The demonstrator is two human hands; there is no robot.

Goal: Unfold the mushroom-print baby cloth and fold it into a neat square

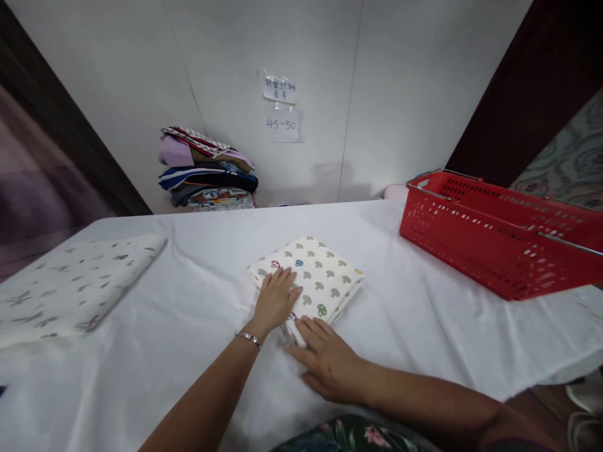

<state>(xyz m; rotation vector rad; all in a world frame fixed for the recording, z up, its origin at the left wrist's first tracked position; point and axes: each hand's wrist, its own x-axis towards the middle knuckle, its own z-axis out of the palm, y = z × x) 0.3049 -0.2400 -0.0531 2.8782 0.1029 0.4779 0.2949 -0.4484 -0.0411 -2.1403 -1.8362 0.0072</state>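
A white cloth with a mushroom print (325,270) lies folded into a compact square in the middle of the table, one corner toward me. My left hand (277,300) rests on its left part, fingers stretched out over the fabric. At the near corner, my right hand (330,361) touches the cloth's edge with its fingers extended and the palm down. Neither hand grips the fabric. A bracelet (249,339) circles my left wrist. Parts of the cloth's left side are hidden under my left hand.
Another folded white cloth with a leaf-like print (70,282) lies at the left. A red perforated basket (471,245) with metal handles stands at the right on the white table cover (198,270). Folded clothes (207,169) are stacked beyond the far edge, below handwritten paper signs (282,122).
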